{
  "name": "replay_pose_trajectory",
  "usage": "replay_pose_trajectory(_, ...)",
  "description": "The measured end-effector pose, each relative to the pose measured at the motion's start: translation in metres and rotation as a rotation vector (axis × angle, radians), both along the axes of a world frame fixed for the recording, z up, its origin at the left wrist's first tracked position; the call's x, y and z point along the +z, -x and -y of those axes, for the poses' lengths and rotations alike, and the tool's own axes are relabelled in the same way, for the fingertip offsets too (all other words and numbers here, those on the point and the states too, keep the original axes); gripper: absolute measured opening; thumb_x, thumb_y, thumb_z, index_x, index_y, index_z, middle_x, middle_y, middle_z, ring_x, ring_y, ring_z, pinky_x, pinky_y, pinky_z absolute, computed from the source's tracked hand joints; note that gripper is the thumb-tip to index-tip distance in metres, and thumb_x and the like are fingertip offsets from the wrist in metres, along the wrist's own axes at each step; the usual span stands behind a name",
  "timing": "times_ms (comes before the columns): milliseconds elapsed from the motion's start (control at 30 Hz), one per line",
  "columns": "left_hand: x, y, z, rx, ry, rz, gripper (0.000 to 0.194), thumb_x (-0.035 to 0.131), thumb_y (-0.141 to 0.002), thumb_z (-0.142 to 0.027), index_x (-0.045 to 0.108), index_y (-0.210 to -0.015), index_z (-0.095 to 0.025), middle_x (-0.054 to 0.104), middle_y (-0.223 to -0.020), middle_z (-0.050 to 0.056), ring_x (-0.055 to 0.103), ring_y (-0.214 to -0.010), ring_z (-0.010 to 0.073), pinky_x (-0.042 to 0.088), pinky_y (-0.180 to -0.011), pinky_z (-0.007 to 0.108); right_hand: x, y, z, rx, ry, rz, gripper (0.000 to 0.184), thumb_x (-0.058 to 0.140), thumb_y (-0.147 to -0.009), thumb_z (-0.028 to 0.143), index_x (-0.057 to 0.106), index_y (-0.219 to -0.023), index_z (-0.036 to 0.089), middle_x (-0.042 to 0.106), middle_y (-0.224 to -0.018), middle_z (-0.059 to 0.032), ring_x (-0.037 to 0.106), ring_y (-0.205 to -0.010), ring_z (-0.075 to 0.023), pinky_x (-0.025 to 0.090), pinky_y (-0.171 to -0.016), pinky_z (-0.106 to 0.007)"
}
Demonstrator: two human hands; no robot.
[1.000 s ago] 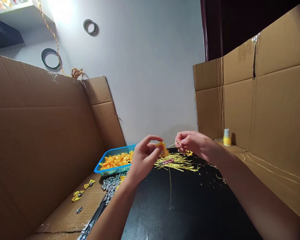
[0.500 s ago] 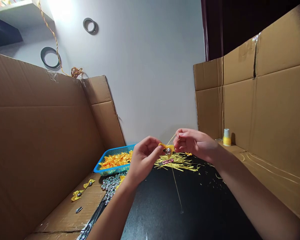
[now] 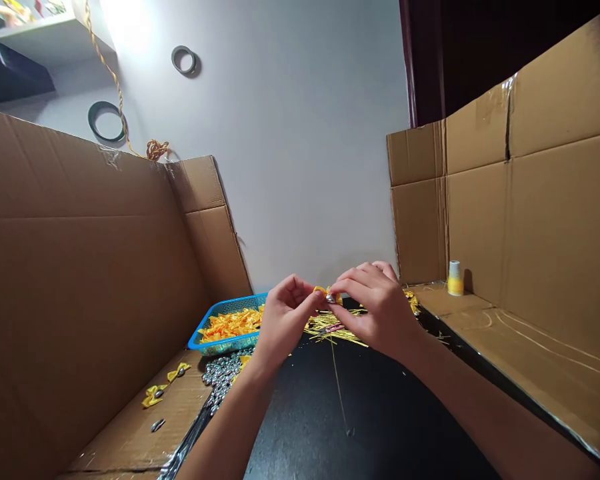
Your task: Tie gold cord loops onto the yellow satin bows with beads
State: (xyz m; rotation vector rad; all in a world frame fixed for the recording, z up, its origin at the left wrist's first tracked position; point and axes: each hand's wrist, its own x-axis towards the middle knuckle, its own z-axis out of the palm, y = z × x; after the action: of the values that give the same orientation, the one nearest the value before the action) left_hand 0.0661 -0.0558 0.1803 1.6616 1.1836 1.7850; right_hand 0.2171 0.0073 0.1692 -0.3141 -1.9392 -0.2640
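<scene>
My left hand [image 3: 287, 320] pinches a small yellow ribbon bow [image 3: 321, 291] between thumb and fingers. A shiny silver bead [image 3: 331, 299] sits at the bow's middle. From the other side, my right hand [image 3: 377, 307] closes thumb and fingertips on the bow by the bead, partly covering it. A thin thread [image 3: 337, 383] hangs below the hands, down over the black tabletop [image 3: 380, 413]. Behind and under the hands lies a bunch of yellow-gold strips [image 3: 347, 333], with pink-handled scissors or snips [image 3: 334, 328], partly hidden, on it.
Left of my hands stands a blue basket [image 3: 205, 347] heaped with yellow bows [image 3: 233, 325]. Many silver beads [image 3: 223, 373] lie before it. Finished-looking bows with beads [image 3: 154, 395] rest on the cardboard. A yellow thread cone [image 3: 455, 279] stands at right. Cardboard walls [image 3: 530, 220] flank both sides.
My right hand, which held the thread drawn up and away from the bow, has come down and left onto the bow and bead. My left hand still holds the bow.
</scene>
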Motion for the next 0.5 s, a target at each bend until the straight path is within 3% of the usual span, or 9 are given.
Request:
replay_pose_trajectory(133,-0.002,0.003,-0.002,-0.068,0.031,-0.024,0.021,0.069,-0.074,-0.024,0.051,-0.084,-0.019,0.058,-0.058,-0.006,0.055,-0.055,0.0089,0.043,-0.056,0.020,0.003,-0.002,0.001,0.165,0.260,-0.001,0.009,0.062,-0.083,0.025,0.063,-0.077,0.018,0.067,-0.076,0.0009,0.057,-0.074,-0.0142,0.035,-0.077,-0.033)
replay_pose_trajectory(267,-0.002,0.005,-0.006,-0.022,0.027,-0.058,0.012,0.064,-0.072,-0.019,0.054,-0.077,-0.018,0.052,-0.056,-0.007,0.050,-0.052,0.0073,0.039,-0.054,0.019,0.009,-0.008,0.002,0.400,0.610,-0.022,0.016,0.057,-0.086,0.029,0.062,-0.076,0.018,0.064,-0.071,0.0014,0.057,-0.069,-0.0116,0.040,-0.067,-0.027)
replay_pose_trajectory(500,0.001,0.007,-0.010,0.022,0.064,-0.052,0.002,0.059,-0.068,-0.017,0.058,-0.070,-0.017,0.052,-0.054,-0.006,0.049,-0.051,0.0076,0.038,-0.051,0.019,0.015,-0.017,-0.003,0.408,0.689,-0.064,0.019,0.063,-0.082,0.036,0.065,-0.076,0.018,0.066,-0.073,0.0000,0.056,-0.070,-0.0125,0.040,-0.068,-0.028)
